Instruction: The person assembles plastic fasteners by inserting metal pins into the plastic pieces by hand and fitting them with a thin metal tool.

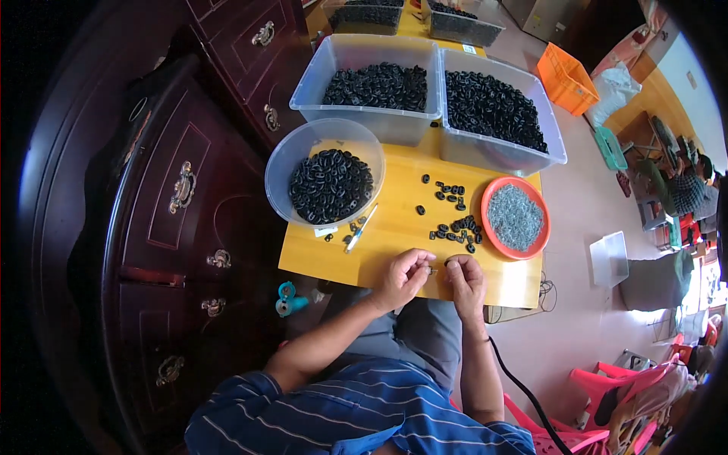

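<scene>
Over the near edge of the yellow table [402, 171], my left hand [404, 279] has thumb and finger pinched together. A tiny metal piece [433, 271] shows at its fingertips; its exact kind is too small to make out. Close beside it, my right hand [465, 282] pinches a small black oval part [448, 262], mostly covered by the fingers. Loose black oval parts [461, 225] lie just beyond my hands, with more scattered farther back. To their right, a red round basin [486, 227] holds many small silvery metal pieces [516, 218].
A clear round tub [277, 182] of black parts stands at the left, a white pen [362, 227] beside it. Two clear bins [364, 114] full of black parts are behind. Dark wooden drawers [163, 197] flank the left; an orange crate [567, 79] sits on the floor at right.
</scene>
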The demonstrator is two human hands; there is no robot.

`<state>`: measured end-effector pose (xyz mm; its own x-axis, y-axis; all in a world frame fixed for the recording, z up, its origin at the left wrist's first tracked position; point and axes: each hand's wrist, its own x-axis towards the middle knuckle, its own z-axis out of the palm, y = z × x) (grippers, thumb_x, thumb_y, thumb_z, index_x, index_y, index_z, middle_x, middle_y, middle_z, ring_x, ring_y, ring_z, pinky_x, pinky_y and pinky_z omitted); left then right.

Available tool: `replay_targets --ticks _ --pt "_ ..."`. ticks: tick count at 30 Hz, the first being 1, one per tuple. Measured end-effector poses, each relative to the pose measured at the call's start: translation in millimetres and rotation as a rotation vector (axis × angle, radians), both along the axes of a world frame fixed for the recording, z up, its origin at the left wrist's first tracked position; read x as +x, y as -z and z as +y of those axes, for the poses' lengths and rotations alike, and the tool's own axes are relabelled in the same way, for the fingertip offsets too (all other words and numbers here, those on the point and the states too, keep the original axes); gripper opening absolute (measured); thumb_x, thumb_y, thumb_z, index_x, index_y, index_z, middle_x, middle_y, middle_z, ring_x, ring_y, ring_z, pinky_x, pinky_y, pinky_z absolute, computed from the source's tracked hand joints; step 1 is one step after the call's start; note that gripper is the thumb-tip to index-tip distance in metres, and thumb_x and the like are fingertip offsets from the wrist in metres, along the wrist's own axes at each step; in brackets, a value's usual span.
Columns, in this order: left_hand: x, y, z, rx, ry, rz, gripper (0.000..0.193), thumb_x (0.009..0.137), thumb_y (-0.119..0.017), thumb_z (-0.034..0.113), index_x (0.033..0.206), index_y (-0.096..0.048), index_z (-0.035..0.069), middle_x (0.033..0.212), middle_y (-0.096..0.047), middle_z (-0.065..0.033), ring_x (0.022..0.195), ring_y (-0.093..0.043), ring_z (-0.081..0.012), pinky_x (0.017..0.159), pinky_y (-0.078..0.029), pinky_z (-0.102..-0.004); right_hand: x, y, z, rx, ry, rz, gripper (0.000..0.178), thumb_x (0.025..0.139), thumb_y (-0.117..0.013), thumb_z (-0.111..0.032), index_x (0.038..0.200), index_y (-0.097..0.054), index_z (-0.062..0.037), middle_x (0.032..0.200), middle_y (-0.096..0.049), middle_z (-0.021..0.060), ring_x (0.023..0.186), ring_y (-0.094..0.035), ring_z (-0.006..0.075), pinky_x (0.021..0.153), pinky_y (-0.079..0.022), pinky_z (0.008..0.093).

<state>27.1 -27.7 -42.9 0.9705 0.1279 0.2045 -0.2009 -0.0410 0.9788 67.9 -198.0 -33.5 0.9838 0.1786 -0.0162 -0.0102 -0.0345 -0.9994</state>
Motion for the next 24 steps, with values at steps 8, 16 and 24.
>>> replay_targets --ticks 8,16,24 --pt "6 0 3 0.009 -0.009 0.02 0.019 0.095 -0.059 0.002 0.113 -0.064 0.002 0.083 -0.061 -0.0003 0.068 -0.055 -0.0059 0.063 -0.048 -0.0235 10 -7 3 0.107 -0.036 0.059 0.008 0.101 -0.061 -0.006 0.108 -0.063 -0.0024 0.086 -0.062 -0.0028 0.069 -0.051 0.0027 0.06 -0.042 0.0191" --pt "6 3 0 0.005 -0.011 -0.011 0.02 0.093 -0.059 -0.002 0.112 -0.063 0.001 0.084 -0.063 -0.0022 0.069 -0.057 -0.0061 0.064 -0.05 -0.023 6 2 -4 0.155 -0.027 0.072 0.016 0.1 -0.061 -0.006 0.115 -0.063 -0.0024 0.093 -0.065 -0.0014 0.073 -0.054 0.0036 0.064 -0.045 0.0197" --pt "3 1 1 0.014 0.017 0.016 0.021 0.094 -0.059 -0.003 0.114 -0.063 0.0 0.088 -0.061 0.0016 0.074 -0.055 -0.0019 0.066 -0.046 -0.0189 3 4 -10 0.158 -0.072 0.059 0.021 0.1 -0.061 -0.006 0.12 -0.065 -0.0006 0.098 -0.066 -0.0011 0.079 -0.057 0.0035 0.069 -0.047 0.0195"
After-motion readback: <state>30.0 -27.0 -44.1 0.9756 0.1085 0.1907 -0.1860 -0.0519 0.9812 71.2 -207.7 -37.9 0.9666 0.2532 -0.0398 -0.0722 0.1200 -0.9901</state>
